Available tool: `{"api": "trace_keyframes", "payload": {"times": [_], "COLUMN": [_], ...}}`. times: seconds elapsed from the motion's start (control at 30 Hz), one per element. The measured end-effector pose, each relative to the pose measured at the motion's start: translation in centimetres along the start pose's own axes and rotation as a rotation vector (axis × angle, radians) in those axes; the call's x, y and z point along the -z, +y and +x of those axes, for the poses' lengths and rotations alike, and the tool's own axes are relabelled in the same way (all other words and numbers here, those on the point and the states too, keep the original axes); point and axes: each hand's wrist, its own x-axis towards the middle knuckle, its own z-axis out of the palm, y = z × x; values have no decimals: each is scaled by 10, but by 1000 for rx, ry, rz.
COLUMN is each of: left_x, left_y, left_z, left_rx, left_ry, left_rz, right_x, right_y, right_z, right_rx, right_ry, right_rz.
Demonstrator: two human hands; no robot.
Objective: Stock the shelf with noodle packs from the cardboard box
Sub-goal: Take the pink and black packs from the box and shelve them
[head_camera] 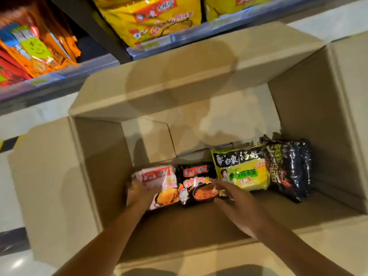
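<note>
Both hands inside matte cardboard box (pixel 103 176), left hand (pixel 139 193) gripping glossy pink pack (pixel 159 182), right hand (pixel 237 204) spread over black pack (pixel 197 182)

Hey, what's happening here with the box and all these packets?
A person is reaching both hands into an open brown cardboard box beside a stocked shelf. The left hand grips a pink noodle pack; the right hand reaches over a black noodle pack. Green-yellow and dark packs wait alongside.

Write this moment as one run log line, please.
left hand: on pink pack | right hand: open, over black pack | both inside cardboard box
</note>
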Motion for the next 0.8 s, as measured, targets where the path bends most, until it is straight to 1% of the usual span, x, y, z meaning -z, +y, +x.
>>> {"api": "trace_keyframes", "payload": {"times": [0.07,0.2,0.23,0.4,0.5,0.67,0.73,0.8], "left_x": [6,19,22,38,60,95,106,111], "left_y": [-6,0,4,17,28,30,27,23], "left_z": [-11,-48,-58,-97,-110,-112,-112,-108], "left_rx": [-43,-197,-251,-395,-474,-511,-518,-520], "left_ry": [0,91,81,-58,-65,-42,-57,-65], "left_rz": [43,56,51,10,16,3,-26,-32], "right_x": [0,1,1,1,-4,-27,-36,-42], "right_y": [-3,-9,-11,-23,-31,-49,-50,-50], "right_z": [-6,-14,-14,0,13,46,62,76], "right_rx": [-18,-7,-5,20,67,113,141,141], "right_ry": [-13,-20,-16,-11,-36,-40,-38,-40], "right_rz": [5,0,-12,-138,-266,-335,-444,-630]}}
